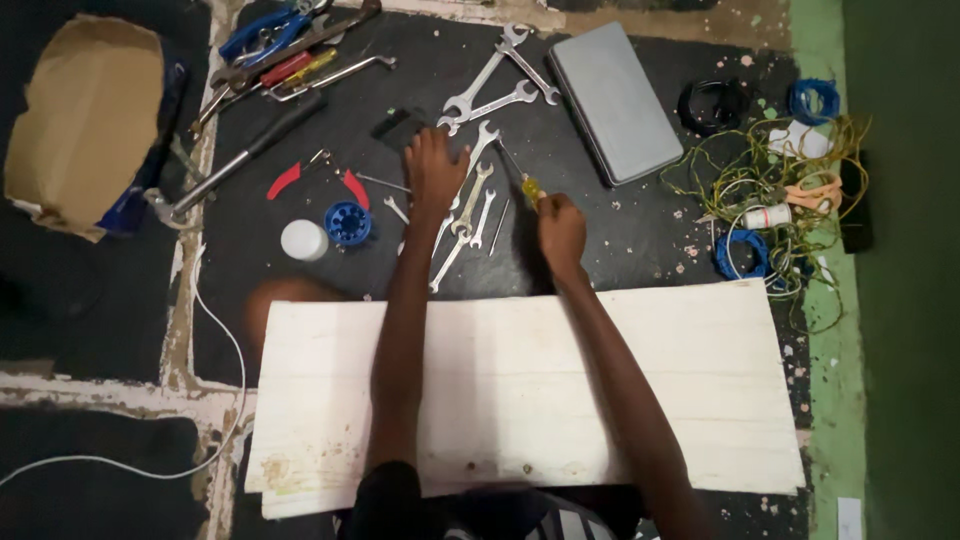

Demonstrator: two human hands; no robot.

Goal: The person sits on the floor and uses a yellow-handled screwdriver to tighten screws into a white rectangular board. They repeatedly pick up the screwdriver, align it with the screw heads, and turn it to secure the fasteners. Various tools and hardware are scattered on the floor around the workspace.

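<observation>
A white board (640, 390) is laid flat on the dark floor (640, 240), and both arms are stretched across it. Just past the far edge of the board, the right hand (560, 232) is closed around a screwdriver with a yellow handle (530, 187); the fingers are curled tight on the handle, and the thin metal tip is pointed away from the board. A little to the left of it, also past the far edge, the left hand (433, 170) is laid flat with the fingers spread on a row of small spanners (468, 215). Nothing is pinched by it. Further from the board, two bigger spanners (495, 85) are crossed beside a grey metal case (612, 100). Left of the spanners, a blue round cap (348, 222) and a white round lid (303, 240) are seen close together. Past the right far corner of the board, a heap of tangled wires (780, 180) is seen.
</observation>
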